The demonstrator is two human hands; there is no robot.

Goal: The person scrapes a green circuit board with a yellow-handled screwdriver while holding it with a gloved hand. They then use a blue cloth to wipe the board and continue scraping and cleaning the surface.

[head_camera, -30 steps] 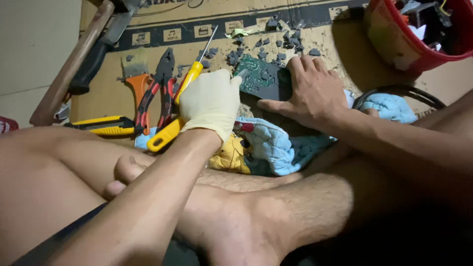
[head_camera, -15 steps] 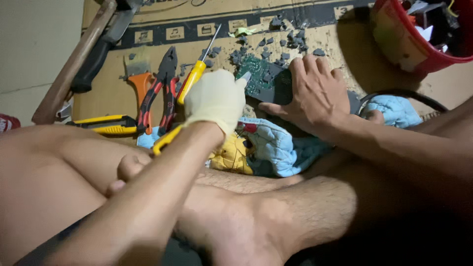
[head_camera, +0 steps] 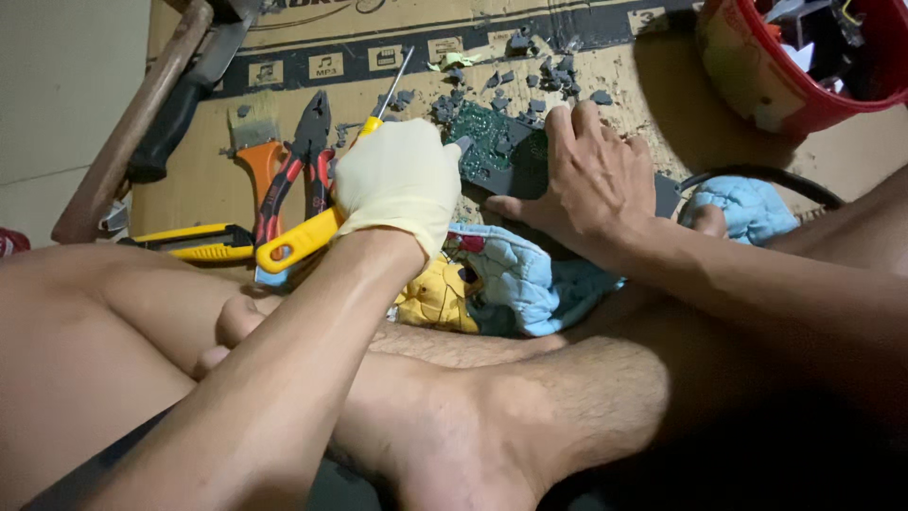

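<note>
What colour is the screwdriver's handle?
Yellow; the screwdriver in the gloved left hand shows in the head view.

Cardboard sheet (head_camera: 653, 104) on floor w/ pliers (head_camera: 301, 156), brush (head_camera: 257, 142), grey chips (head_camera: 515, 85).

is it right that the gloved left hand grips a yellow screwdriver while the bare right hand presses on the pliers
Not quite. The head view shows the bare right hand pressing on the green circuit board, not the pliers, which lie untouched on the cardboard to the left. The rest holds: the gloved left hand grips the yellow screwdriver.
</note>
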